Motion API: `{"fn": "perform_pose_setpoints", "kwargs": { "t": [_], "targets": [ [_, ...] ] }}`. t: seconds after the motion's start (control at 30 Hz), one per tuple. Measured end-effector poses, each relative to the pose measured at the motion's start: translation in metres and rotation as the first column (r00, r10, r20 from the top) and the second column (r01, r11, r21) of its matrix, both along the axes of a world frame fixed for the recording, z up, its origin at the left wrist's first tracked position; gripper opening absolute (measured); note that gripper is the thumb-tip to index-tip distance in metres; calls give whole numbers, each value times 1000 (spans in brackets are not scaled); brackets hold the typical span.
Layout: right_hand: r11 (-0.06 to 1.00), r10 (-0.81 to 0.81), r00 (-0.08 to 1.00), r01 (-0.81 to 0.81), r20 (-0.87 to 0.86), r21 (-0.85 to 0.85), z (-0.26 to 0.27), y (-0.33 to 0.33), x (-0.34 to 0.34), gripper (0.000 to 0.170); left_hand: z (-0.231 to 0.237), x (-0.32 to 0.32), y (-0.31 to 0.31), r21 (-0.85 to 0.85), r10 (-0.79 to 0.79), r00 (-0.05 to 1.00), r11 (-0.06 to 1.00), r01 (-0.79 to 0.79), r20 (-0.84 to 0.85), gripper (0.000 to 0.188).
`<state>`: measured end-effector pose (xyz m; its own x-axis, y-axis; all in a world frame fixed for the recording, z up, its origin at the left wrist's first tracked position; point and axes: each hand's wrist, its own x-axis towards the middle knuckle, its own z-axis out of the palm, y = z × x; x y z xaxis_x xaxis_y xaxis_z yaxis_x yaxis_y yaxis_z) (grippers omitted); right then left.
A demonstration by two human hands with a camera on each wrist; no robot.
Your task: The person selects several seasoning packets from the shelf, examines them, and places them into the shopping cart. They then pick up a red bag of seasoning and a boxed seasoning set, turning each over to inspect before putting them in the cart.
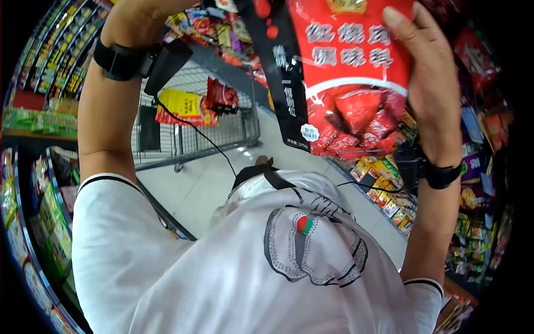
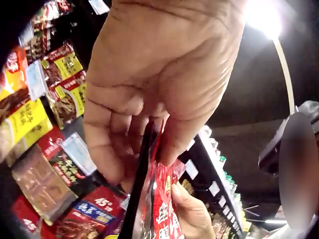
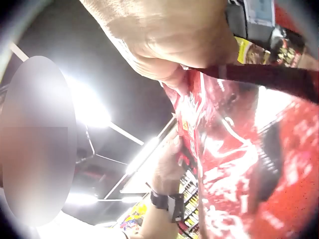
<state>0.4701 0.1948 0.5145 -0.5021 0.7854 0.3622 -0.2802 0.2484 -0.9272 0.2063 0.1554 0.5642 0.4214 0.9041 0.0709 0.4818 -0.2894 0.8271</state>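
Observation:
A red and black seasoning pouch (image 1: pixel 350 72), printed with white characters and a picture of braised meat, is held up in front of the chest between both hands. My right hand (image 1: pixel 436 78) grips its right side, the thumb lying over the printed front. At the other side, my left hand (image 2: pixel 164 64) pinches the edge between thumb and curled fingers in the left wrist view. Only part of the left hand shows at the top of the head view. The right wrist view gives a close look at the shiny red pouch (image 3: pixel 224 154).
A wire shopping cart (image 1: pixel 228 132) stands ahead to the left, with a yellow and red packet (image 1: pixel 186 104) and a dark red packet (image 1: pixel 222 93) in it. Stocked shelves (image 1: pixel 58 50) rise on the left. Packets (image 1: pixel 384 178) fill low shelving on the right, beside the tiled floor (image 1: pixel 189 192).

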Motion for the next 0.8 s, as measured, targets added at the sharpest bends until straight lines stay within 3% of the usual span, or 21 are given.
{"fn": "perform_pose_setpoints", "kwargs": {
  "t": [0.03,0.07,0.1,0.13,0.2,0.27,0.3,0.33,0.43,0.53,0.67,0.73,0.8],
  "targets": [
    [999,20,999,-19,33,-32,-10,-5,-13,35,2,-2,-16,-174,61,990,981,-82,-125,29],
    [987,74,984,-49,162,-150,-11,-4,-19,36,-21,-9,-23,-79,148,971,983,-165,-188,31],
    [989,123,984,-111,127,-99,-34,4,-30,25,-44,-16,-29,15,242,939,969,-246,-243,34],
    [985,172,981,-168,91,-46,-65,15,-44,14,-65,-23,-31,-79,206,961,971,-224,-184,38],
    [966,247,958,-255,147,38,-92,19,-71,12,-91,-37,-33,-246,145,988,957,-154,-58,46],
    [960,243,938,-270,248,79,-109,18,-96,15,-110,-51,-37,-325,227,931,891,-317,-286,50],
    [961,256,932,-275,258,40,-123,20,-108,15,-122,-63,-36,-358,190,917,878,-319,-351,52],
    [961,265,927,-275,266,0,-139,24,-119,16,-128,-66,-42,-251,186,942,933,-259,-279,51],
    [961,137,890,-226,435,160,-168,34,-135,21,-157,-74,-49,-290,292,915,883,-370,-280,49],
    [989,112,961,-133,252,71,-208,47,-144,25,-218,-107,-42,-394,378,887,797,-458,-266,44],
    [924,246,911,-118,331,-364,-231,50,-106,24,-296,-134,-29,-331,476,799,736,-591,-368,42],
    [898,215,907,-38,361,-437,-242,46,-82,24,-340,-143,-21,-315,549,769,703,-637,-328,42],
    [877,165,904,48,394,-478,-249,37,-59,24,-392,-156,-10,-244,560,724,697,-674,-402,42]
  ]
}}
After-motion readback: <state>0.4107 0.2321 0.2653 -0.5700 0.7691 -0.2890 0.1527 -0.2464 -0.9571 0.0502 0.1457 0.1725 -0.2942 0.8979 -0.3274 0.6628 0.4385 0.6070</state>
